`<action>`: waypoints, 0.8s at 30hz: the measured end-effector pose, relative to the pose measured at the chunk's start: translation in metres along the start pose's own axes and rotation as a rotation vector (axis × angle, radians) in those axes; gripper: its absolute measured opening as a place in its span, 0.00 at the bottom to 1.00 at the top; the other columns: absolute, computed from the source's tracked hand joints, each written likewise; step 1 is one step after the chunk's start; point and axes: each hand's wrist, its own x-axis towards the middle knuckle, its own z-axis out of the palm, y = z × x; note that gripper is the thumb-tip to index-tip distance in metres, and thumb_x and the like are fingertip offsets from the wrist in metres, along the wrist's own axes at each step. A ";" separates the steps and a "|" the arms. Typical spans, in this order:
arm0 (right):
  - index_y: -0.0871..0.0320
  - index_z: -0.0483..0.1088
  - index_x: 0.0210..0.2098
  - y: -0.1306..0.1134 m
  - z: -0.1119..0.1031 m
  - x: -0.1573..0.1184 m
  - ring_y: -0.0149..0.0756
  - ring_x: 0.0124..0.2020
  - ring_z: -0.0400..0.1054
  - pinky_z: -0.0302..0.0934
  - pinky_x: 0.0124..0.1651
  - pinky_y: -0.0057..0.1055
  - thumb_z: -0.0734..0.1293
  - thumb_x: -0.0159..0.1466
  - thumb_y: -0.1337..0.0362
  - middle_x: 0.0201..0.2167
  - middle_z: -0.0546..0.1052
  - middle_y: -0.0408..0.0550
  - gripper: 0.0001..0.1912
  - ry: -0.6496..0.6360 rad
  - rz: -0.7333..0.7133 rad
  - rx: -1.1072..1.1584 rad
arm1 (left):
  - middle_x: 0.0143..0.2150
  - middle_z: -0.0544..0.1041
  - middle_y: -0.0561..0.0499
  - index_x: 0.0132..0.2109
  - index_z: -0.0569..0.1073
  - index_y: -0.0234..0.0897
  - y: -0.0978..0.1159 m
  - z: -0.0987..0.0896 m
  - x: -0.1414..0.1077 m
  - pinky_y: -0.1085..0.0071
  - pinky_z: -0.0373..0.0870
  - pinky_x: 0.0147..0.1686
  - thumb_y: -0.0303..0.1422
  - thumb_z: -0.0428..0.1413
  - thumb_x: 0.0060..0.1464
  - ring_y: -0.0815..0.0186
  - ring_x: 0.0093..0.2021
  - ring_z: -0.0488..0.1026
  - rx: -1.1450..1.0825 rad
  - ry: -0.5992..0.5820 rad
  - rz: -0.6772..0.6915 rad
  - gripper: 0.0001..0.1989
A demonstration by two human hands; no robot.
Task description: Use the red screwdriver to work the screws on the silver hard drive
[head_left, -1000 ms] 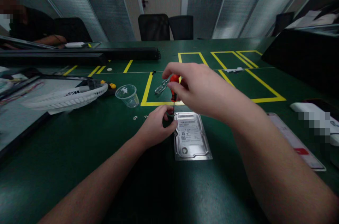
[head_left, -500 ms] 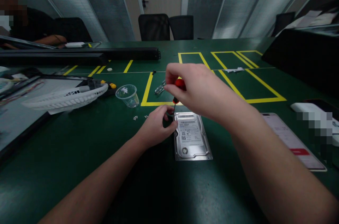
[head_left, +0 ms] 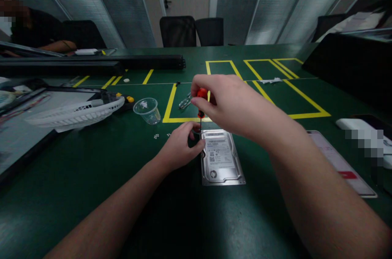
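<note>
A silver hard drive [head_left: 221, 157] with a white label lies on the green table. My left hand [head_left: 183, 144] grips its far left corner, thumb on the left edge and fingers curled round. Above that corner, my right hand [head_left: 220, 96] holds a red-and-black screwdriver [head_left: 201, 113] nearly upright by its handle. The shaft points down at the corner; whether the tip sits in a screw I cannot tell. Several tiny screws [head_left: 156, 136] lie left of my left hand, near a clear plastic cup [head_left: 147, 111].
Behind my hands lies a small clear object [head_left: 185, 102] inside yellow tape lines. A white curved part [head_left: 79, 114] rests on a grey panel at left. A phone [head_left: 343, 165] lies at right. Long black bars [head_left: 122, 63] and a seated person [head_left: 39, 30] are far left.
The screwdriver has become more upright, its handle shifting slightly left in my right hand. My left hand and the hard drive stay in place.
</note>
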 end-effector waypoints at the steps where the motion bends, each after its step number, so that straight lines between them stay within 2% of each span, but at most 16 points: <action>1: 0.57 0.77 0.46 0.001 0.000 0.000 0.42 0.43 0.73 0.61 0.45 0.36 0.66 0.72 0.65 0.41 0.81 0.50 0.08 0.008 0.003 -0.014 | 0.47 0.78 0.46 0.54 0.73 0.36 0.000 0.000 0.000 0.62 0.70 0.42 0.34 0.60 0.59 0.61 0.40 0.73 -0.004 0.001 0.005 0.17; 5: 0.58 0.78 0.45 0.001 0.000 0.000 0.43 0.43 0.73 0.61 0.45 0.36 0.67 0.70 0.65 0.41 0.81 0.51 0.08 0.025 0.003 -0.040 | 0.47 0.78 0.45 0.54 0.73 0.35 0.000 0.001 0.001 0.61 0.71 0.43 0.35 0.60 0.59 0.61 0.40 0.73 -0.009 0.002 0.010 0.17; 10: 0.57 0.76 0.43 -0.001 -0.001 -0.001 0.38 0.39 0.71 0.57 0.41 0.34 0.66 0.69 0.69 0.38 0.80 0.48 0.07 0.005 -0.024 -0.014 | 0.45 0.78 0.45 0.49 0.73 0.37 0.004 0.000 0.001 0.61 0.71 0.41 0.35 0.61 0.59 0.61 0.39 0.73 0.004 0.007 -0.013 0.12; 13: 0.57 0.76 0.40 -0.002 -0.002 0.000 0.37 0.37 0.70 0.55 0.39 0.33 0.68 0.71 0.65 0.36 0.79 0.47 0.04 -0.019 -0.033 0.014 | 0.44 0.77 0.46 0.48 0.72 0.37 0.005 -0.001 0.000 0.62 0.71 0.41 0.34 0.60 0.59 0.61 0.39 0.73 0.000 0.007 -0.005 0.11; 15: 0.57 0.76 0.39 -0.004 -0.002 0.000 0.37 0.38 0.70 0.55 0.38 0.33 0.69 0.71 0.61 0.36 0.79 0.47 0.07 -0.035 -0.025 0.030 | 0.43 0.77 0.47 0.47 0.72 0.37 0.004 -0.001 -0.001 0.63 0.70 0.40 0.34 0.60 0.59 0.62 0.38 0.72 -0.005 0.012 -0.006 0.11; 17: 0.57 0.77 0.41 -0.005 -0.003 0.000 0.38 0.39 0.71 0.55 0.39 0.34 0.67 0.73 0.60 0.37 0.80 0.47 0.09 -0.043 -0.011 0.042 | 0.43 0.77 0.47 0.47 0.72 0.37 0.004 0.000 0.000 0.63 0.70 0.39 0.34 0.60 0.58 0.62 0.38 0.72 -0.001 0.017 -0.017 0.11; 24: 0.57 0.75 0.54 -0.005 -0.002 -0.002 0.39 0.44 0.73 0.58 0.44 0.33 0.59 0.75 0.68 0.45 0.82 0.51 0.15 -0.066 0.001 0.071 | 0.41 0.77 0.48 0.46 0.72 0.38 0.003 0.000 0.000 0.64 0.70 0.38 0.34 0.61 0.58 0.62 0.37 0.72 0.038 0.028 -0.018 0.10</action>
